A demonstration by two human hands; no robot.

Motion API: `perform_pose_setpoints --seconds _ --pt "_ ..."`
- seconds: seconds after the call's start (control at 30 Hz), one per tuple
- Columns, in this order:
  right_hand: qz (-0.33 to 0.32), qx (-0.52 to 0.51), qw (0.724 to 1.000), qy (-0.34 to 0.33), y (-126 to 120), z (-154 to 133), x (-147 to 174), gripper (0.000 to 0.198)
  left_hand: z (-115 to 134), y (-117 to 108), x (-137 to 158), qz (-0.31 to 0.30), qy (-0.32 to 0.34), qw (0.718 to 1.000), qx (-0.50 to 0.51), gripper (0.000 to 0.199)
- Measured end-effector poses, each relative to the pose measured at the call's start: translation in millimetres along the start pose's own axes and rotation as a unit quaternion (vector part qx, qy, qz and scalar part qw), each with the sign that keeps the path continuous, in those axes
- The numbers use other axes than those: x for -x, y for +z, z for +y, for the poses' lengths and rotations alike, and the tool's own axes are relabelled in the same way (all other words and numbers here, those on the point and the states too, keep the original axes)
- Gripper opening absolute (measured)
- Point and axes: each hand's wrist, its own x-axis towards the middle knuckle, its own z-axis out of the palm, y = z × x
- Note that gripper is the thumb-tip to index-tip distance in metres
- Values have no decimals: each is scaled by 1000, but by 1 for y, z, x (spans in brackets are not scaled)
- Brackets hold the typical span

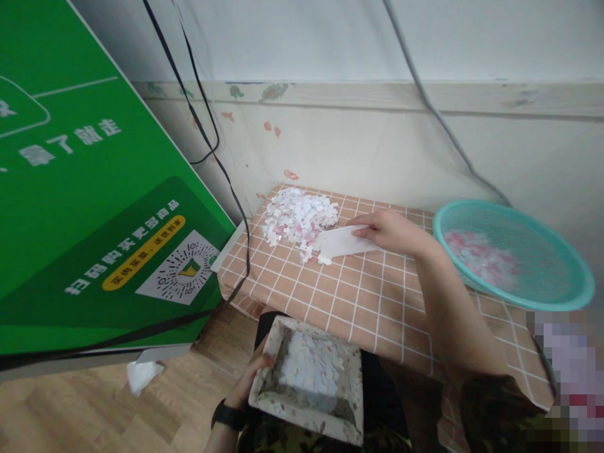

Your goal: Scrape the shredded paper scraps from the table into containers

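Right hand (389,231) is pinching a flat white card (340,242), its edge pushed up against the heap of white and pink paper scraps (298,218) on the checked tabletop (358,296). Left hand (252,377) grips the rim of a square patterned tray (309,384) down on the lap, already holding scraps. A teal basin (514,255) sits off to the right.

Landmark: paper pile (299,220) on checked table (330,296). Near side of pile: tabletop bare up to front edge, my hand can pass there. Right of pile: my right hand (389,229) with white card (342,241), then teal basin (514,251) blocks. Left of pile: green board (85,189) and black cables (212,138) stand close. Behind pile: wall (377,145), close.
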Motion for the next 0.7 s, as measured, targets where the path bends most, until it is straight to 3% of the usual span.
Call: perform_pose_setpoints --seconds 0.17,0.7 --pt "29 26 999 19 -6 1 5 34 -3 1 -1 -7 -9 1000 19 46" --pt "-36 -22 999 -2 -4 -5 2 32 -6 -4 -8 8 6 1000 22 55"
